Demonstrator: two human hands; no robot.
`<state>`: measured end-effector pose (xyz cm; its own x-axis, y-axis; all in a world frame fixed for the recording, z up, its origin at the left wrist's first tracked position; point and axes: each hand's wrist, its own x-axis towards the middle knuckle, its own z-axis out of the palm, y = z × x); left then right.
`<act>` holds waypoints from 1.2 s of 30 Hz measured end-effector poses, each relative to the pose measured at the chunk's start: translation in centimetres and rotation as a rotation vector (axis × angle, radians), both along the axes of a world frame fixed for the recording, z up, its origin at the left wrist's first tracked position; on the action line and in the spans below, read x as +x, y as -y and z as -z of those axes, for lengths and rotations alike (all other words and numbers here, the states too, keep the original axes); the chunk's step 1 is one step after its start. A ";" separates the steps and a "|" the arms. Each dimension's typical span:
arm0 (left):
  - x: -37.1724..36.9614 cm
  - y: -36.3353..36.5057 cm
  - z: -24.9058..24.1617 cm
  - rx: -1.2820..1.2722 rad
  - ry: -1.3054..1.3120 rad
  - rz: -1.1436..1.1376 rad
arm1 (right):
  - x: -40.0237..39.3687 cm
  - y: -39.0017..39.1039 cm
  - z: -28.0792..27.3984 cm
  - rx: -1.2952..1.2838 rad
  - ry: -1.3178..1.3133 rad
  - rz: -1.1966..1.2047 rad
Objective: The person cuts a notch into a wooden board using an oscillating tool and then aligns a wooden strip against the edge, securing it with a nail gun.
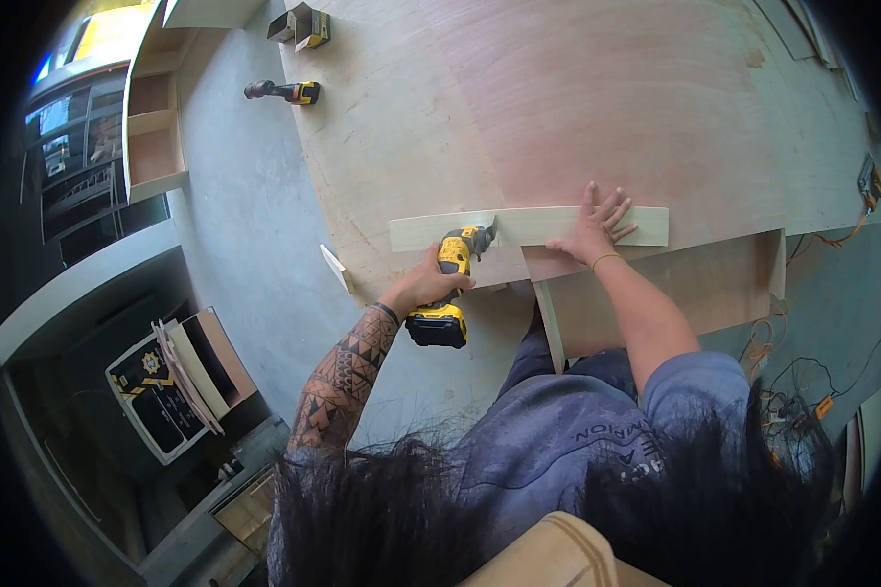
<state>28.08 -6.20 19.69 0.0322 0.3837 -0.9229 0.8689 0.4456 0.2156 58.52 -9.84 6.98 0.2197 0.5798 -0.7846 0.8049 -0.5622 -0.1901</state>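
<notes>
A pale, narrow wood strip lies across the large plywood sheet, near the edge closest to me. My left hand, on the tattooed arm, is wrapped round a yellow-and-black cordless oscillating multi-tool. Its blade end meets the strip left of the strip's middle, and its battery points back towards me. Farther right, my right hand lies palm down on the strip with its fingers spread and thumb out to the left.
Under the sheet's near edge is an open wooden compartment. Another cordless tool and a small open box sit by the left edge. A clamp-like tool lies far right, with cords on the floor. Wooden shelving stands left.
</notes>
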 end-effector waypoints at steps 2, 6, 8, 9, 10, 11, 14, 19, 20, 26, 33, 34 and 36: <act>0.6 -0.8 -0.6 -0.011 -0.006 0.005 | 0.0 -0.1 -0.1 -0.007 -0.002 0.000; 1.3 -1.6 -1.2 -0.092 -0.048 0.009 | 0.0 -0.1 -0.2 -0.008 0.002 -0.001; 1.0 -1.5 -0.4 -0.094 -0.056 0.020 | -0.1 0.0 0.0 -0.006 0.002 -0.003; 0.5 -1.2 0.4 -0.062 -0.050 0.037 | 0.0 -0.1 0.0 -0.003 0.004 -0.004; 0.7 -1.2 0.2 -0.031 -0.045 0.054 | 0.0 -0.1 -0.1 -0.003 0.004 -0.004; 0.8 -1.3 0.0 -0.032 -0.045 0.053 | 0.0 -0.1 -0.3 -0.007 0.002 -0.005; 1.1 -1.1 0.0 -0.058 -0.068 0.030 | 0.0 -0.3 -0.6 -0.017 0.000 -0.009; 1.8 -0.7 1.0 -0.036 -0.038 -0.039 | -0.4 -0.2 -0.2 -0.005 0.009 -0.002; 1.7 -0.4 1.7 -0.016 -0.074 -0.012 | -0.4 0.0 -0.3 -0.009 0.000 -0.008; 0.0 0.4 0.0 0.014 0.000 0.006 | 0.1 -0.4 0.0 -0.008 -0.002 0.001; 1.1 -1.2 -0.8 0.026 -0.002 0.014 | 0.2 -0.5 -0.7 -0.021 -0.010 0.001; 1.4 -1.3 -0.9 0.022 -0.002 0.014 | 0.3 -0.4 -0.7 -0.026 -0.010 0.002; 1.8 -1.9 -1.2 -0.016 -0.015 0.013 | 0.0 -0.6 -0.6 -0.024 -0.004 0.005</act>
